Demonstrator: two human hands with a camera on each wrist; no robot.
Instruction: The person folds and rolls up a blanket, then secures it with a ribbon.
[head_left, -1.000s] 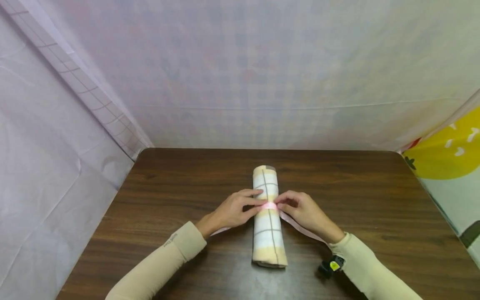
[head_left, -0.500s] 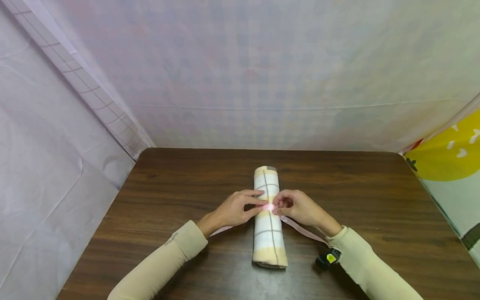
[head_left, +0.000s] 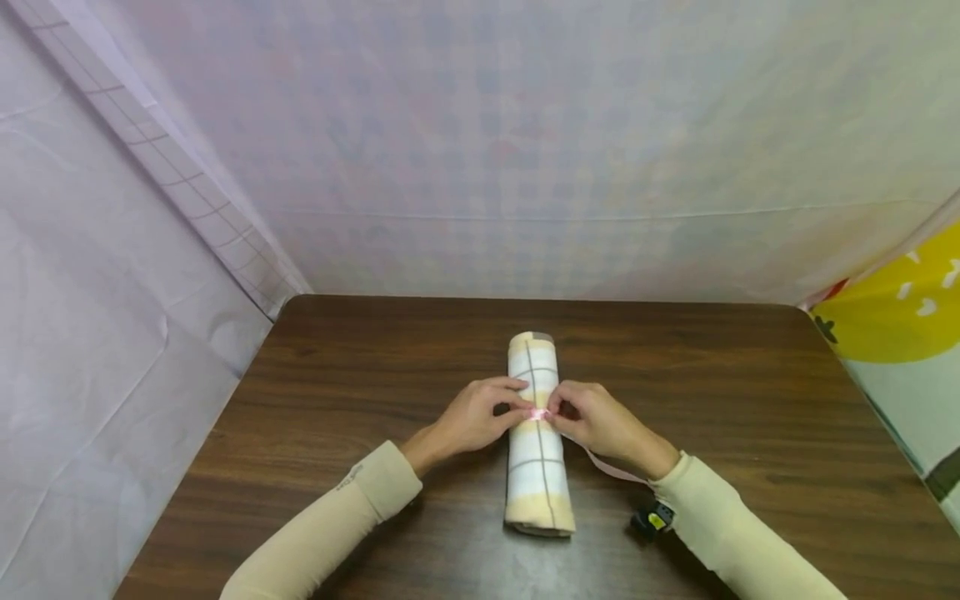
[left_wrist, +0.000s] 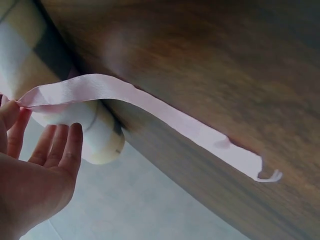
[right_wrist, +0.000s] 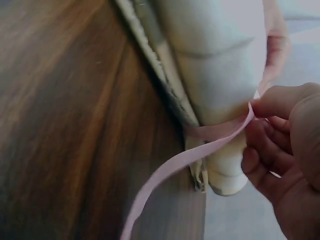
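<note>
A rolled-up checked cloth (head_left: 538, 475) in white, yellow and grey lies lengthwise on the table, with a pink ribbon (head_left: 538, 414) wrapped around its middle. On the left side my left hand (head_left: 476, 415) pinches the ribbon between thumb and forefinger; in the left wrist view the ribbon's free end (left_wrist: 175, 120) trails to a frayed tip, and the other fingers are spread. From the right, my right hand (head_left: 600, 421) pinches the ribbon's other side at the top of the roll. Its tail (right_wrist: 172, 165) hangs down in the right wrist view. The crossing under the fingertips is partly hidden.
A dark wooden table (head_left: 375, 350) bears the roll. Pale fabric curtains (head_left: 480, 167) hang behind it and at the left; a yellow-patterned cloth (head_left: 885, 317) hangs at the right. A black wrist device (head_left: 654, 518) sits by the right cuff.
My right fingertips have shifted slightly inward over the ribbon. The left hand has stayed nearly in place, and the ribbon tail under the left wrist has gone out of the head view.
</note>
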